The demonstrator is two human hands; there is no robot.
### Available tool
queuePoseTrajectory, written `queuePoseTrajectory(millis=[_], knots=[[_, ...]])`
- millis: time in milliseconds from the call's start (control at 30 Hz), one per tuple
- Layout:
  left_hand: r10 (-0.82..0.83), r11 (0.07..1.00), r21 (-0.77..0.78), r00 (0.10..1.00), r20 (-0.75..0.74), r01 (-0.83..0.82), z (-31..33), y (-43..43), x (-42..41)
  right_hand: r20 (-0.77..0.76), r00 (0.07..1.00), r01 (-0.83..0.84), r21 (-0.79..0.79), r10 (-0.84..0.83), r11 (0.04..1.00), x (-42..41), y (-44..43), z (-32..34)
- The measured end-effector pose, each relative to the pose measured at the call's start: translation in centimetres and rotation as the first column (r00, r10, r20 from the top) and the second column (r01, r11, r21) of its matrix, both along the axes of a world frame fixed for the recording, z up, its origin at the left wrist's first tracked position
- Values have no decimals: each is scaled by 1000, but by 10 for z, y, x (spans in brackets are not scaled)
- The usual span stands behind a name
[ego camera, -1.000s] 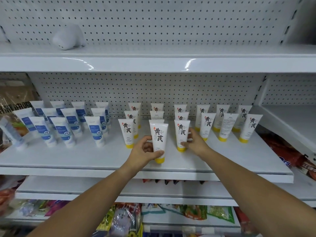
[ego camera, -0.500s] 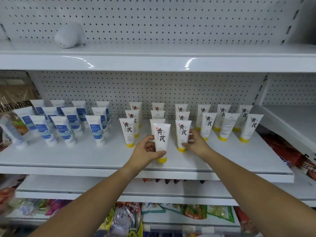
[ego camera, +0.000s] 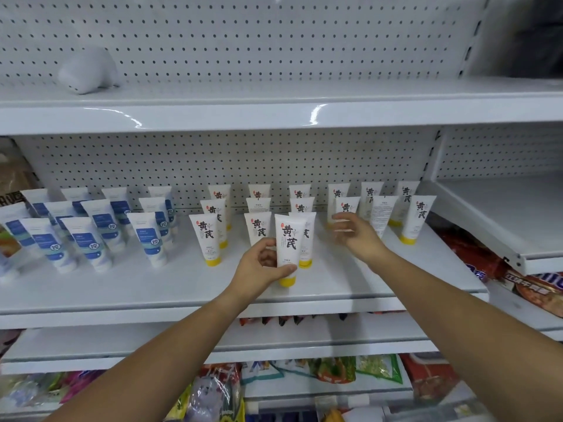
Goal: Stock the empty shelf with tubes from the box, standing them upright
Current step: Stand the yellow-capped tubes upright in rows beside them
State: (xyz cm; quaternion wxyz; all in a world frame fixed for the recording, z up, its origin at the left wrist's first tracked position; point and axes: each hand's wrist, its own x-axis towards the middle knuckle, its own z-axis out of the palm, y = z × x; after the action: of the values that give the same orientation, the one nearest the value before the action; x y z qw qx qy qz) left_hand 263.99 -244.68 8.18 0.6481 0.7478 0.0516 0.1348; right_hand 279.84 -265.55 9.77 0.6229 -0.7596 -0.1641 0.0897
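Observation:
My left hand [ego camera: 260, 266] grips a white tube with a yellow cap [ego camera: 287, 248], upright, cap down on the white shelf [ego camera: 152, 284] near its front edge. Close behind it stands another yellow-capped tube [ego camera: 307, 239]. My right hand [ego camera: 355, 236] hovers to the right of these tubes with its fingers spread, holding nothing. Several more yellow-capped tubes [ego camera: 417, 217] stand upright in rows toward the back. Several blue-labelled white tubes [ego camera: 150, 239] stand upright on the shelf's left half. No box is in view.
An upper shelf [ego camera: 274, 114] overhangs the tubes, with a white rounded object [ego camera: 86, 70] on it. A side shelf [ego camera: 502, 226] juts out on the right. Snack packets [ego camera: 335, 367] fill the shelves below.
My right hand has let go of the tube behind and moved right with its fingers spread. My left hand still holds the front tube, slightly nearer the shelf's front.

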Motion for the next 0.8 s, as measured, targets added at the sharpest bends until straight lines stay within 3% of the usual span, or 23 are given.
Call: queuePoseTrajectory(millis=[233,433,800], knots=[[18,999,34,1000,24,-19,2,-61,33,31,999,-16,132,12,991,-11,-41,55],[74,995,69,997,10,-74,-1,-107,56,20,997,-72,155,70,985,-31,-59,71],[147,981,126,989,0,-145,-9,-143,91,124,992,-14,37,9,999,-12,-79,51]])
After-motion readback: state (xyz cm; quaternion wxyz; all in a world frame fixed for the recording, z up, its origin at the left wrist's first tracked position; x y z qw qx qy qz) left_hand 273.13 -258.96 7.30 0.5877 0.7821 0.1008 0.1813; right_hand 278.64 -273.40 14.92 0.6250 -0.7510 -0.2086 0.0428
